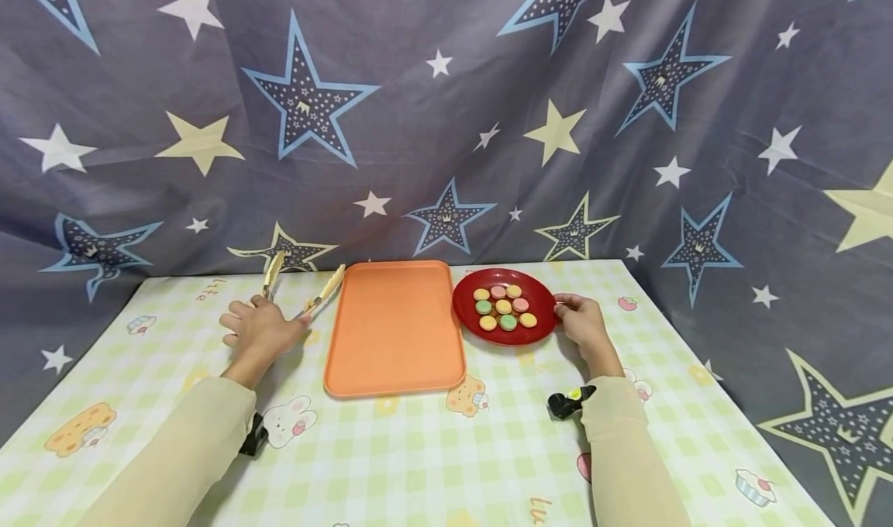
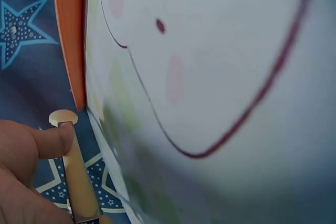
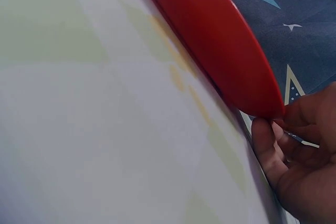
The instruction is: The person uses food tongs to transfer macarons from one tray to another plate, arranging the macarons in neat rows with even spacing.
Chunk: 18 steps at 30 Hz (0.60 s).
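Observation:
My left hand (image 1: 261,332) holds a pair of tongs (image 1: 326,288) whose two arms are spread wide, pale yellow ends towards the back. In the left wrist view the thumb presses on one arm of the tongs (image 2: 81,182). At the right, my right hand (image 1: 584,327) pinches the rim of a round red plate (image 1: 467,304) between thumb and fingers. Several small yellow, pink and green macarons (image 1: 504,307) lie in rows on this plate. The right wrist view shows the plate's underside (image 3: 220,40) close over the tablecloth.
Between the hands lies an orange rectangular tray (image 1: 398,329), its right edge right by the plate. A green-and-white checked tablecloth (image 1: 391,465) with cartoon prints covers the table. Behind the table's far edge hangs a grey-blue curtain (image 1: 432,124) with stars.

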### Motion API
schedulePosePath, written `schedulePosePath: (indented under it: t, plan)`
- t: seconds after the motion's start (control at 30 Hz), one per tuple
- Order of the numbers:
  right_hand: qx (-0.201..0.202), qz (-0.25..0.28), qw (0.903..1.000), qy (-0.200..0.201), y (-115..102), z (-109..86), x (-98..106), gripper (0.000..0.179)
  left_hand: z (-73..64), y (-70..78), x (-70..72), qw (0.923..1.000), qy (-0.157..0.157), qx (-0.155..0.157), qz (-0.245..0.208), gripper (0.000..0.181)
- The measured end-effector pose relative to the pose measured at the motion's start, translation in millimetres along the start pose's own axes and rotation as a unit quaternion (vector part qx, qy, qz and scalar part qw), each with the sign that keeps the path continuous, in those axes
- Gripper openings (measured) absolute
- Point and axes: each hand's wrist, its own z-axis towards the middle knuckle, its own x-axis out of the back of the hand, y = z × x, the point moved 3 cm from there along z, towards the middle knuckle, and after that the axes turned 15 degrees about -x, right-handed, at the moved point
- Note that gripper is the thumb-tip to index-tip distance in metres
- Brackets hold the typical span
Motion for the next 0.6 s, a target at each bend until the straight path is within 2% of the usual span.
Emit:
schedulePosePath:
  t: [0.17, 0.33, 0.6]
  plan:
    - [-0.001, 0.001, 1.0000, -0.001, -0.2, -0.5, -1.2, 0.032, 1.4, -3.2, -2.2, 0.9998, -0.013, 0.017, 0.000, 0.096]
    - [0.001, -0.001, 1.0000, 0.002, -0.2, -0.8, -1.2, 0.032, 3.5, -4.8, -3.8, 0.9990, -0.020, 0.036, -0.020, 0.096]
    - [0.000, -0.002, 1.0000, 0.000, 0.3, 0.7, -0.6, 0.032, 8.8, -8.4, -7.7, 0.9974, -0.042, 0.054, -0.025, 0.105]
